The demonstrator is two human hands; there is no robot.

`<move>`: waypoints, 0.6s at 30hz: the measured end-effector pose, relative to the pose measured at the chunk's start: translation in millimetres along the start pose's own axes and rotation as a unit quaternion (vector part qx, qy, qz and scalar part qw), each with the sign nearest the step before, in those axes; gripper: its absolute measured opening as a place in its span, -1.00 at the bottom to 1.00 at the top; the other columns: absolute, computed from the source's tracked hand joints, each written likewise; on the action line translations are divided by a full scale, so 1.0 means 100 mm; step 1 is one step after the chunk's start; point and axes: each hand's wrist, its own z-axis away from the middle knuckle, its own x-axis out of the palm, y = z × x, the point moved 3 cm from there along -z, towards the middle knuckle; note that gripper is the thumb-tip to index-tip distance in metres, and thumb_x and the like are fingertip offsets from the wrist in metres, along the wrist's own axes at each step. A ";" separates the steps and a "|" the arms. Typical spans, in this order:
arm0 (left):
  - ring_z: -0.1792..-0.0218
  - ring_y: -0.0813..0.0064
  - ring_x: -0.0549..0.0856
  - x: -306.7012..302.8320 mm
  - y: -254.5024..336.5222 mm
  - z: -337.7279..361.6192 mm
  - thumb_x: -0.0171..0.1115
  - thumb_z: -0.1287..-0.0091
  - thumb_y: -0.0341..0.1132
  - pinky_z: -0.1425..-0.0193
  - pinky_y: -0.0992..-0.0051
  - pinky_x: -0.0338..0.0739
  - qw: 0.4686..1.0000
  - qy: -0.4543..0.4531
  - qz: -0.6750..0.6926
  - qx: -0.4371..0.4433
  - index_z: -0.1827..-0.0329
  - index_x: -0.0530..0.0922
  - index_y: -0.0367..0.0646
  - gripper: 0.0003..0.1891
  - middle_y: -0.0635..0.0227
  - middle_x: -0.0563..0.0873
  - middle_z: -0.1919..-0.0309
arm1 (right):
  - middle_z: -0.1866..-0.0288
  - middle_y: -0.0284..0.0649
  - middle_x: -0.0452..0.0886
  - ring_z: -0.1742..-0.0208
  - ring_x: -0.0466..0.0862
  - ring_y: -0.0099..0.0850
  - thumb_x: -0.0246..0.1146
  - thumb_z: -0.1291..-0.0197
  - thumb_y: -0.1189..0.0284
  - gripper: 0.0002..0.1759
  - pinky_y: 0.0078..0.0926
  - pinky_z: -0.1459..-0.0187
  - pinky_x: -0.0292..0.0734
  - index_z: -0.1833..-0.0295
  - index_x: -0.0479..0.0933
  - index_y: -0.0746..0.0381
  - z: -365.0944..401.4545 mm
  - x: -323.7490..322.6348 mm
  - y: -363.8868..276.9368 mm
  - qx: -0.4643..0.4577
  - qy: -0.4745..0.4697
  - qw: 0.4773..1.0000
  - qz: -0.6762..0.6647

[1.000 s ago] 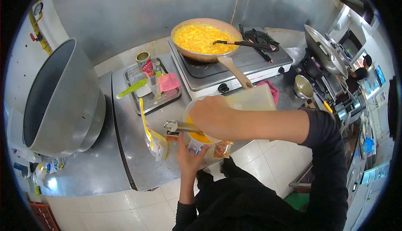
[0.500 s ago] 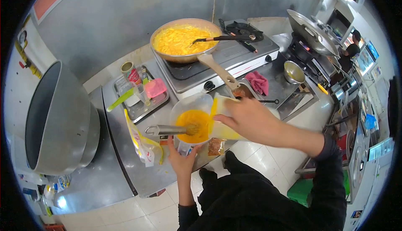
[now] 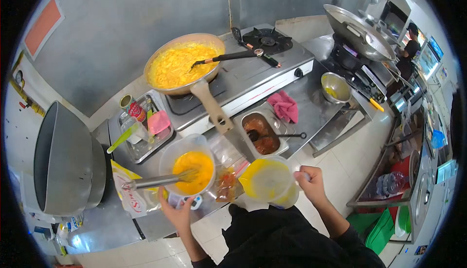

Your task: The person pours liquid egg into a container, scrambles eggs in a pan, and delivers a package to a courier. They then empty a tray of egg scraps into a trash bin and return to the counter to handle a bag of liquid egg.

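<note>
My right hand [image 3: 311, 183] grips the handle of a translucent pitcher [image 3: 268, 180], whose inside is coated with yellow liquid. My left hand [image 3: 176, 210] is against the near side of a translucent container [image 3: 185, 147], fingers apart around its edge. Orange-yellow liquid [image 3: 198, 163] fills the container's lower part. A metal whisk [image 3: 160, 181] leans in it, its wires in the liquid and its handle over the left rim. Beside the container lie a small packet with reddish contents [image 3: 226, 183] and a yellow and white bag [image 3: 131, 190].
A pan [image 3: 168, 90] of yellow egg-like food sits on the stove [image 3: 243, 81], tongs resting in it. Nearby are a metal tray [image 3: 141, 158], a sauce tin [image 3: 283, 146], a pink cloth [image 3: 283, 106], a metal bowl [image 3: 335, 87] and a large pot [image 3: 68, 166]. A person [image 3: 407, 54] stands far right.
My right hand has drawn the pitcher away from above the container, to the right and down. The view has shifted, bringing the sauce tin fully into sight. My left hand stays at the container.
</note>
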 end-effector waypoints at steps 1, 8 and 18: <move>0.03 0.39 0.36 0.03 0.00 0.04 0.32 0.29 -0.54 0.07 0.47 0.34 0.999 0.007 -0.011 0.052 -0.17 0.08 -0.14 -0.14 0.23 0.27 -0.02 | 0.80 -0.51 0.14 0.73 0.13 -0.73 0.08 0.02 0.44 -0.68 -0.69 0.71 -0.02 0.75 0.23 0.23 -0.06 -0.21 0.04 0.021 0.020 0.995 -0.093; -0.09 0.30 0.21 0.35 0.07 0.55 0.23 0.11 -0.41 -0.12 0.27 0.09 0.956 0.267 -0.121 0.022 -0.19 0.00 -0.11 -0.22 0.19 0.21 -0.08 | 0.71 -0.51 0.22 0.68 0.22 -0.74 -0.02 -0.11 0.30 -0.73 -0.74 0.65 0.08 0.60 0.30 0.15 -0.69 -1.86 -0.15 -0.085 0.327 0.901 -0.273; 0.01 0.19 0.19 1.34 1.00 0.98 -0.03 -0.03 -0.42 -0.10 0.24 0.03 0.864 0.325 -0.313 0.223 0.12 0.20 -0.23 -0.67 0.12 0.20 0.13 | 0.69 -0.44 0.12 0.57 0.16 -0.60 0.02 -0.03 0.47 -0.76 -0.62 0.55 0.06 0.60 0.18 0.29 -1.85 -1.55 1.36 -0.022 0.248 0.959 -0.135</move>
